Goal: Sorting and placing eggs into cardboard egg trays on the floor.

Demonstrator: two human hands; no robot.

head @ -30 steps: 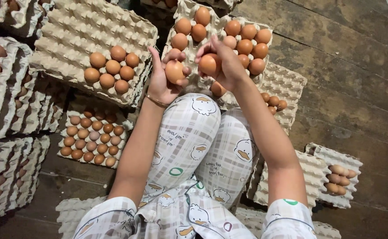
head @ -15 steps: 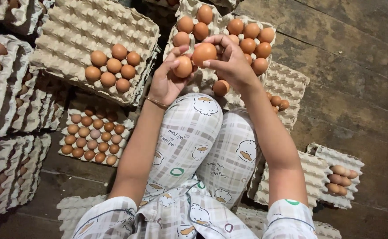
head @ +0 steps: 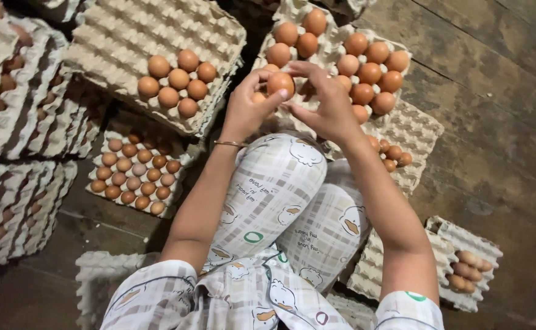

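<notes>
Both hands meet above the patterned knees (head: 280, 183): the left hand (head: 247, 107), a thin bangle (head: 230, 144) at its wrist, and the right hand (head: 323, 104) pinch one brown egg (head: 280, 82) between their fingertips, the left also cupping a second egg (head: 258, 98). Just beyond them lies a grey egg tray (head: 332, 52), brown eggs filling its right half. Left of it, another tray (head: 127, 36) carries a small cluster of eggs (head: 176, 82) near its near edge. Everything rests on the dark wooden floor (head: 494, 122).
</notes>
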